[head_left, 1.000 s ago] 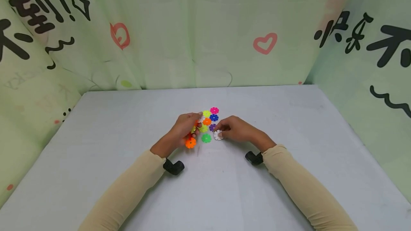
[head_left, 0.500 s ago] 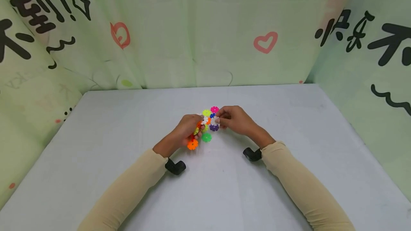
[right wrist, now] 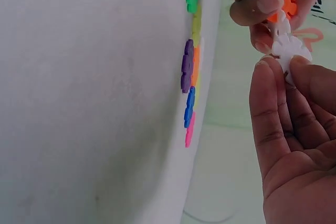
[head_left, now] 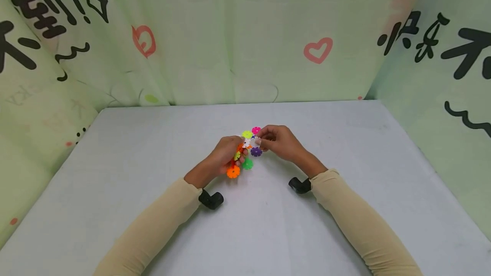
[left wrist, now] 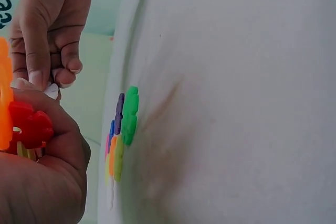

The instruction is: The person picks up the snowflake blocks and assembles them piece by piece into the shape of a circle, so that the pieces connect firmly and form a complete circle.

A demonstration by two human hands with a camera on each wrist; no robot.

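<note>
So, the right hand (head_left: 281, 142) has its grip pinching a white disc (right wrist: 287, 50), flower-shaped, up off the bench (head_left: 268, 225) and right against another white piece (head_left: 246, 143); can't tell if they're locked together. The left hand (head_left: 224, 152) is curled round a cluster of discs (head_left: 237, 155), with a red disc (left wrist: 32, 124) and an orange disc (head_left: 233, 171) poking out. Nearby, purple (head_left: 256, 152), green (head_left: 247, 164) and pink discs (head_left: 256, 130) lie on the bench.
</note>
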